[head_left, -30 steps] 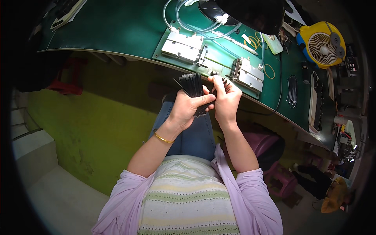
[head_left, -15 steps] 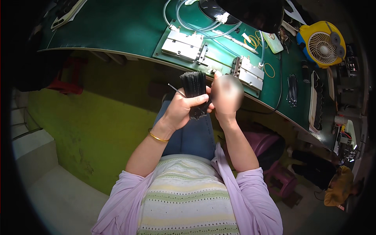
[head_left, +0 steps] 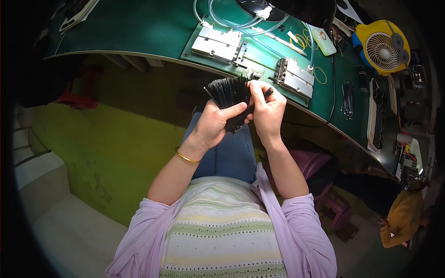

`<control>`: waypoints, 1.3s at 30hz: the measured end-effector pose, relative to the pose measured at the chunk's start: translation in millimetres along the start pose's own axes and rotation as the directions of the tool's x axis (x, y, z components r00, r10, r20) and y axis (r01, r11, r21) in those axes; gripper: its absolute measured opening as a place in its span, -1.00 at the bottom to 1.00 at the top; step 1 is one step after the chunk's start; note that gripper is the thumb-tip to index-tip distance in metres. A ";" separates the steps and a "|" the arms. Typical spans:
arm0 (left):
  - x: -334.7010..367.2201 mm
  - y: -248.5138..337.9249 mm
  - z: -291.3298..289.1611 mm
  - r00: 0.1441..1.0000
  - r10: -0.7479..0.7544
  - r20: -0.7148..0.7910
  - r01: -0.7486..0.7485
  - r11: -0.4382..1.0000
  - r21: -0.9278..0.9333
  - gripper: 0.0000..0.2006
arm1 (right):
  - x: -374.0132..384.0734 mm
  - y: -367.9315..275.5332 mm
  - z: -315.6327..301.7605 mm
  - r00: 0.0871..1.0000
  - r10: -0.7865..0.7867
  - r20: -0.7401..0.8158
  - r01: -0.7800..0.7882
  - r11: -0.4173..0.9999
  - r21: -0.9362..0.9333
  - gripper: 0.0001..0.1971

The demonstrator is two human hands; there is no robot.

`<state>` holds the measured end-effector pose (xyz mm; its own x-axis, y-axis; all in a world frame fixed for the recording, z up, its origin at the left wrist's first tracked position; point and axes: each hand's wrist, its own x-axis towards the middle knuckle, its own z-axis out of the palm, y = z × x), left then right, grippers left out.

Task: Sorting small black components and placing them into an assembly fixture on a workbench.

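Note:
My left hand (head_left: 212,121) is closed around a bundle of thin black strips (head_left: 227,92), its thumb pressed across the front. Their upper ends fan out over the fingers, and the lower ends poke out beneath. Close against the bundle's right side, my right hand (head_left: 270,111) is closed, with thumb and forefinger pinching at the edge strips. A few dark strip ends (head_left: 268,92) stick out beside its fingers. Both hands are held above my lap, just short of the bench edge. Just beyond them is a metal clamping fixture (head_left: 218,45) with a second block (head_left: 296,81) on its right.
Clear air hoses (head_left: 245,31) loop over the fixture on the green bench (head_left: 139,32). A black lamp hood (head_left: 306,14) hangs above. To the right are another bunch of black strips (head_left: 347,99), rubber bands (head_left: 320,75) and a yellow fan (head_left: 384,47). Another person (head_left: 402,217) is at far right.
The strips have spread from a compact bundle into a fan, leaning left at the top. My right hand has turned, and dark strip ends now show beside its fingers.

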<state>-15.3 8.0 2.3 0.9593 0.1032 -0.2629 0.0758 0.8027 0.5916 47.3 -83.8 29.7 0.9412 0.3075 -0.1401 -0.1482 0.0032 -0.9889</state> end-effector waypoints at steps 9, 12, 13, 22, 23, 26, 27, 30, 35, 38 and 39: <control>4.1 -1.7 -1.4 1.000 0.001 0.008 -0.001 0.999 -0.036 -0.85 | 3.5 1.1 1.7 0.999 0.039 -0.035 -0.037 0.998 0.056 -0.82; 4.9 -1.4 -1.9 1.000 -0.001 0.006 0.001 1.000 -0.031 -0.85 | 4.7 1.2 2.3 0.999 0.026 -0.048 -0.023 0.997 0.069 -0.82; 5.1 -1.2 -2.0 1.000 0.000 0.004 0.001 1.000 -0.028 -0.85 | 5.1 1.3 2.2 0.999 0.028 -0.046 -0.024 0.995 0.092 -0.82; 8.3 -0.7 -0.5 1.000 -0.022 0.016 0.023 0.999 -0.048 -0.85 | 9.5 2.7 1.3 0.996 0.065 -0.060 -0.055 0.987 0.149 -0.82; 8.8 -1.4 -0.2 1.000 -0.017 0.017 0.017 0.999 -0.036 -0.84 | 9.6 2.4 1.1 0.996 0.072 -0.060 -0.063 0.987 0.148 -0.82; 9.7 -2.6 1.4 1.000 -0.005 0.021 0.005 1.000 -0.010 -0.84 | 11.3 5.4 -0.1 0.996 0.062 -0.068 -0.052 0.989 0.141 -0.81; 9.5 -2.7 2.0 1.000 -0.007 0.010 0.007 1.000 -0.017 -0.84 | 11.6 5.6 -0.2 0.996 0.057 -0.072 -0.047 0.989 0.138 -0.80; 8.2 -2.1 3.0 1.000 -0.009 -0.010 0.009 1.000 -0.030 -0.85 | 9.5 1.1 0.7 0.996 0.065 -0.059 -0.059 0.994 0.095 -0.78; 4.8 0.6 1.5 1.000 -0.012 0.005 0.013 1.000 -0.018 -0.86 | 4.6 -0.8 1.5 1.000 -0.018 -0.005 0.018 0.998 0.054 -0.75; 3.9 0.8 1.3 1.000 -0.015 0.009 0.015 1.000 -0.014 -0.86 | 3.6 2.4 1.0 0.999 -0.031 -0.007 0.032 0.998 0.059 -0.76; 3.7 0.5 1.7 1.000 -0.016 -0.006 0.016 1.000 -0.012 -0.86 | 3.7 2.9 1.0 0.999 -0.037 -0.009 0.037 0.997 0.061 -0.77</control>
<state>-11.3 7.8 2.9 0.9564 0.0935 -0.2768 0.0880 0.8112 0.5781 50.1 -81.7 26.4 0.9486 0.2988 -0.1042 -0.1316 0.0730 -0.9886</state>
